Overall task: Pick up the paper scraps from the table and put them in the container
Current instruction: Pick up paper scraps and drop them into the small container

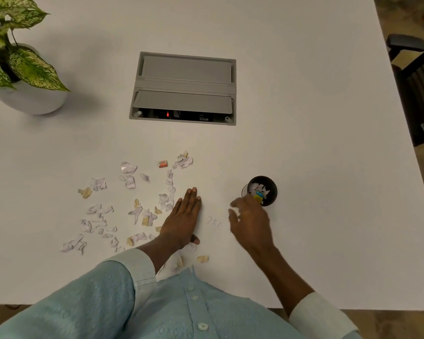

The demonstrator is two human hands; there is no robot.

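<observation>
- Progress roughly at an early-to-middle stage, judging by the split: some white and yellow-blue pieces already inside the small dark cup [263, 190], most paper scraps [123, 211] yet to be collected.
- Scraps strewn over the white surface [316, 155] left of centre — crumpled white bits, a few tan ones, one small red-and-white wrapper piece [163, 164] farther back, a cluster [184, 160] just beyond it.
- More scraps near the body: one tan bit [202, 258] below the left thumb, some partly hidden under the left wrist and sleeve.
- Left hand [185, 214] flat on the surface, palm down, fingers together and extended, pinching nothing; touching or nearly touching the scraps at its left edge.
- Right hand [251, 216] blurred, fingers loosely spread, just beside the cup's near rim; cannot tell whether anything is between the fingertips.
- Cup upright, well apart from the main scatter, to the right of both hands.
- Faint marks on the bare surface between the hands — too pale to identify.
- Grey recessed cable box [183, 88] set into the surface behind the scraps, its near flap raised; potted plant [22, 69] at far left; dark chair [419, 81] beyond the right edge.
- No obstacle between scraps and cup; only the left forearm covering some pieces.
</observation>
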